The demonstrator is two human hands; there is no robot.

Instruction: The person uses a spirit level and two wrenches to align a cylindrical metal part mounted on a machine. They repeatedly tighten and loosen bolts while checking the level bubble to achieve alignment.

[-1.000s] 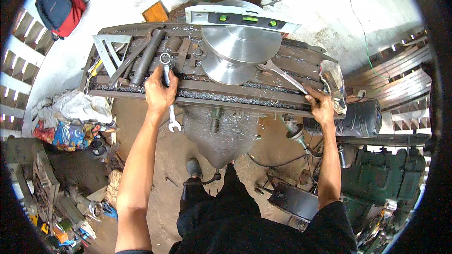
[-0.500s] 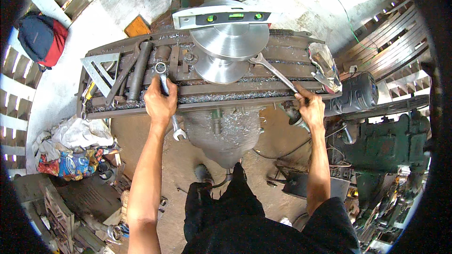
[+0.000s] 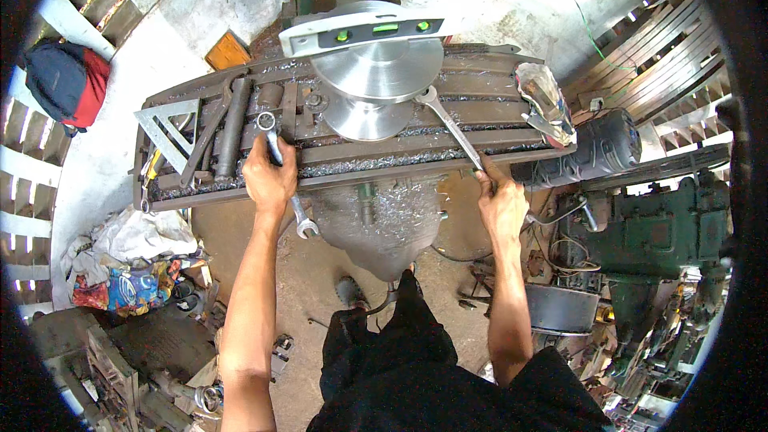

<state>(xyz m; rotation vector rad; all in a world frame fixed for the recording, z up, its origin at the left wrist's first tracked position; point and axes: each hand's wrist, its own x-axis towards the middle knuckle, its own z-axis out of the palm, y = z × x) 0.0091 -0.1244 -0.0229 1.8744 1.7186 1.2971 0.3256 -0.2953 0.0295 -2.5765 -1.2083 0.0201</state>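
Note:
My left hand (image 3: pixel 270 180) is closed around a combination wrench (image 3: pixel 301 212); its ring end stands above the fist and its open end hangs below, past the table's front edge. My right hand (image 3: pixel 502 206) grips the lower end of another wrench (image 3: pixel 454 132). That wrench slants up and left, its jaw beside the lower part of a shiny flanged metal piece (image 3: pixel 376 72). Whether the jaw is seated on anything is hidden under the wide disc. A pale spirit level (image 3: pixel 364 30) lies across the top of the piece. All this stands on a slotted machine table (image 3: pixel 368 156) strewn with metal shavings.
On the table's left lie a triangular square (image 3: pixel 172 128), a dark bar (image 3: pixel 234 128) and a yellow-handled tool (image 3: pixel 152 164). A crumpled bundle (image 3: pixel 544 100) sits at its right end, near a dark motor (image 3: pixel 596 148). Green machinery (image 3: pixel 656 228) stands at the right.
My right hand has swung left and toward me, turning its wrench to a steeper slant. My left hand keeps its wrench almost still. The whole view has shifted slightly.

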